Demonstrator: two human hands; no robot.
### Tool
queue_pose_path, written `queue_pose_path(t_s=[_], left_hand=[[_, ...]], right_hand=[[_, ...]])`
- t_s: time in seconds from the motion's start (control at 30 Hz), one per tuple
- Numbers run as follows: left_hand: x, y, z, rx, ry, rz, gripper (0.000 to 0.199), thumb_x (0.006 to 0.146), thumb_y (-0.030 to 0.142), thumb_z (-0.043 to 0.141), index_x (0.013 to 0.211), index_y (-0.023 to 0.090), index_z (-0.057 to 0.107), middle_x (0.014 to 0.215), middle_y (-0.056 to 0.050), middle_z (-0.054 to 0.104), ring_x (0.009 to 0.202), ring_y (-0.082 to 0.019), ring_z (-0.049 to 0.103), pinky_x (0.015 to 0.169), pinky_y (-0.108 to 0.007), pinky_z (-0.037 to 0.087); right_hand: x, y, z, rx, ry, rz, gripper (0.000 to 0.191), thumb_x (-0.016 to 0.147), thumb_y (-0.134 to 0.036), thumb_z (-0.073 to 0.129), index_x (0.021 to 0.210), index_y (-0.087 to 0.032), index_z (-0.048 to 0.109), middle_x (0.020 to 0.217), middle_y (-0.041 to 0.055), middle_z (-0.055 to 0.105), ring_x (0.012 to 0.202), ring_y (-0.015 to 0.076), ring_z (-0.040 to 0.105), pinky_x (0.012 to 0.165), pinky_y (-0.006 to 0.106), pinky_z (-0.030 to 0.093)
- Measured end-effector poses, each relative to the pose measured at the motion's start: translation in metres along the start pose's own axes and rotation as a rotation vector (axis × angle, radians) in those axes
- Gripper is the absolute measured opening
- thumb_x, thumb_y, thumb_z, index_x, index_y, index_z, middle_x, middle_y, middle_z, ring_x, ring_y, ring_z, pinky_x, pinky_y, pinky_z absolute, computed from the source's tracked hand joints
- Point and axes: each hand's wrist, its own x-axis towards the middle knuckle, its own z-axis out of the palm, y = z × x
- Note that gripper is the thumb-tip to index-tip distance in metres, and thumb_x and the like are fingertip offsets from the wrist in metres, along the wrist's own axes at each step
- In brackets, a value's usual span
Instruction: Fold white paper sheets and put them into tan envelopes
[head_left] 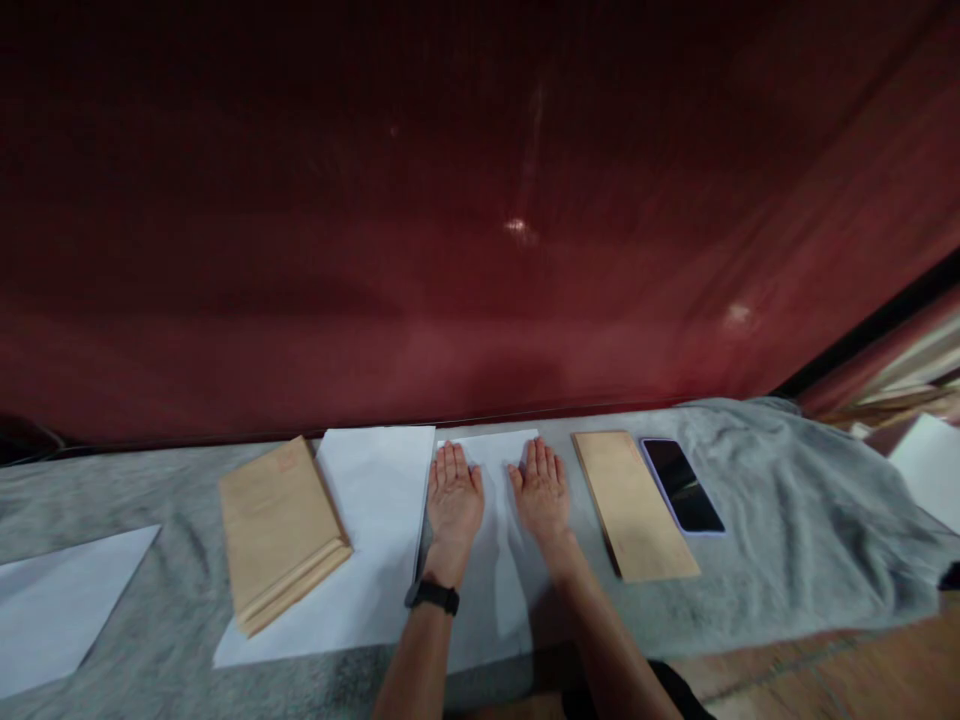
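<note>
This place is looking like a makeshift paperwork corner, perhaps in a home or a small office (which of the two, the view is not settling). A rumpled grey cloth (795,520) is covering the long, narrow work surface. White paper sheets (489,490) and bundled kraft envelopes (274,510) are lying on the cloth, giving it the air of desk work, while a smartphone (684,486) is resting toward the cloth's right end. A glossy dark red panel (450,250) is rising directly behind the cloth like a wall, and a brownish floor (855,665) is showing below its front edge.
</note>
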Motion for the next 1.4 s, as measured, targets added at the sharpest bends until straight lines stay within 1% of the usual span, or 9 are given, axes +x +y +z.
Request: queue_pose_path(t_s=[0.17, 0.27, 0.4, 0.5, 0.77, 1.1, 1.17, 1.3, 1.4], left_hand=[[-0.004, 0.001, -0.005, -0.005, 0.025, -0.007, 0.058, 0.103, 0.028, 0.032, 0.151, -0.004, 0.042, 0.159, -0.025, 0.039, 0.151, -0.03, 0.036, 0.126, -0.046, 0.027], [-0.015, 0.01, -0.012, -0.021, 0.07, 0.016, 0.058, 0.103, 0.027, 0.034, 0.153, -0.002, 0.038, 0.161, -0.024, 0.037, 0.154, -0.031, 0.03, 0.126, -0.05, 0.025], [-0.04, 0.026, -0.011, -0.046, 0.036, 0.191, 0.058, 0.1, 0.021, 0.037, 0.157, 0.012, 0.038, 0.165, -0.015, 0.036, 0.156, -0.03, 0.023, 0.127, -0.055, 0.024], [-0.056, 0.029, -0.005, -0.04, -0.028, 0.275, 0.059, 0.097, 0.015, 0.037, 0.156, 0.013, 0.04, 0.164, -0.014, 0.036, 0.155, -0.031, 0.026, 0.126, -0.055, 0.024], [-0.064, 0.008, -0.002, -0.051, 0.01, 0.227, 0.061, 0.104, 0.036, 0.035, 0.154, 0.001, 0.039, 0.162, -0.022, 0.035, 0.154, -0.031, 0.029, 0.125, -0.051, 0.029], [-0.078, -0.025, -0.022, -0.013, 0.026, 0.224, 0.062, 0.104, 0.042, 0.038, 0.152, 0.003, 0.044, 0.159, -0.023, 0.041, 0.149, -0.036, 0.038, 0.121, -0.054, 0.034], [-0.089, -0.023, -0.03, -0.022, 0.012, 0.31, 0.061, 0.103, 0.043, 0.041, 0.152, 0.007, 0.043, 0.161, -0.021, 0.039, 0.152, -0.035, 0.034, 0.123, -0.056, 0.031], [-0.121, -0.005, -0.043, -0.088, -0.119, 0.631, 0.063, 0.102, 0.049, 0.045, 0.155, 0.017, 0.04, 0.165, -0.012, 0.036, 0.155, -0.028, 0.027, 0.127, -0.053, 0.025], [-0.14, 0.007, -0.047, -0.103, -0.191, 0.657, 0.064, 0.102, 0.047, 0.043, 0.157, 0.015, 0.036, 0.163, -0.012, 0.039, 0.155, -0.024, 0.028, 0.128, -0.05, 0.021]], right_hand=[[-0.003, 0.013, -0.003, 0.019, 0.012, 0.012, 0.06, 0.108, -0.039, 0.032, 0.154, 0.0, 0.041, 0.157, 0.0256, 0.044, 0.146, 0.0335, 0.042, 0.118, 0.05, 0.035], [-0.009, 0.016, -0.011, 0.045, 0.001, -0.008, 0.061, 0.108, -0.038, 0.029, 0.154, 0.001, 0.04, 0.157, 0.0266, 0.042, 0.148, 0.0344, 0.041, 0.118, 0.053, 0.034], [-0.027, 0.01, -0.025, 0.125, -0.075, -0.155, 0.056, 0.109, -0.035, 0.025, 0.156, -0.007, 0.04, 0.16, 0.0185, 0.042, 0.151, 0.0282, 0.037, 0.121, 0.049, 0.033], [-0.044, 0.007, -0.034, 0.169, -0.151, -0.288, 0.053, 0.11, -0.037, 0.028, 0.157, -0.015, 0.04, 0.161, 0.0113, 0.044, 0.151, 0.0232, 0.037, 0.123, 0.045, 0.031], [-0.054, 0.04, -0.04, 0.051, -0.135, -0.266, 0.061, 0.108, -0.044, 0.034, 0.157, -0.007, 0.037, 0.161, 0.0182, 0.041, 0.149, 0.0292, 0.039, 0.122, 0.048, 0.031], [-0.07, 0.066, -0.053, 0.048, -0.154, -0.238, 0.064, 0.107, -0.044, 0.038, 0.156, -0.003, 0.038, 0.161, 0.02, 0.041, 0.149, 0.0324, 0.038, 0.121, 0.05, 0.035], [-0.072, 0.065, -0.059, 0.069, -0.153, -0.245, 0.063, 0.107, -0.042, 0.038, 0.158, -0.005, 0.035, 0.162, 0.0187, 0.039, 0.15, 0.0317, 0.036, 0.121, 0.05, 0.034], [-0.082, 0.055, -0.072, 0.165, -0.188, -0.367, 0.063, 0.108, -0.038, 0.034, 0.163, -0.012, 0.02, 0.166, 0.0147, 0.033, 0.154, 0.0272, 0.031, 0.124, 0.049, 0.032], [-0.097, 0.043, -0.078, 0.226, -0.239, -0.482, 0.062, 0.108, -0.037, 0.032, 0.164, -0.013, 0.019, 0.166, 0.0131, 0.034, 0.154, 0.0247, 0.03, 0.125, 0.047, 0.031]])
